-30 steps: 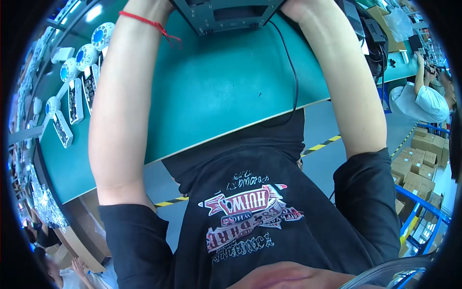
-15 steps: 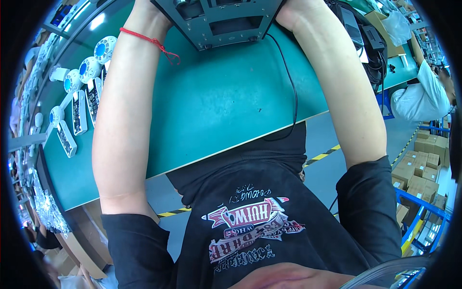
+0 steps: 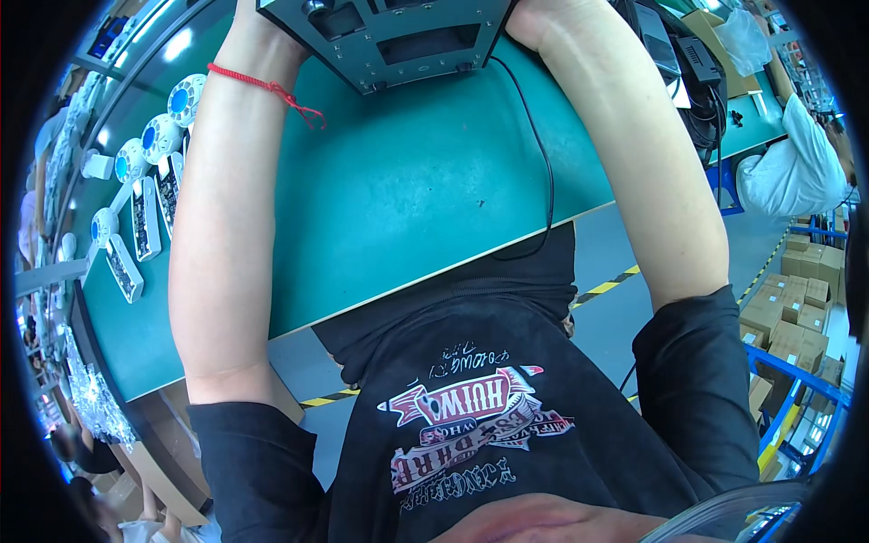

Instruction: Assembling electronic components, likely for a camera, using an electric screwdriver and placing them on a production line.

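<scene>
A black box-shaped device (image 3: 416,68) with rectangular cut-outs and small screws stands at the top edge, partly out of view. A thin black cable (image 3: 540,149) runs from its corner over the green table (image 3: 407,190) and past the front edge. My left hand (image 3: 279,36) is at the device's left side, a red cord bracelet (image 3: 262,84) round the wrist. At its right side is my right hand (image 3: 534,22). Fingers of both hands are hidden behind the device or cut off by the frame.
Left of my left forearm lie several white devices (image 3: 161,138) with round blue-centred heads and opened casings showing circuit boards. Black equipment and coiled cables (image 3: 701,109) sit at the right. A person in a light top (image 3: 787,172) works beyond. Cardboard boxes (image 3: 797,303) are stacked at far right.
The whole view has shifted slightly. Against the table, the black device and both my arms show no clear movement.
</scene>
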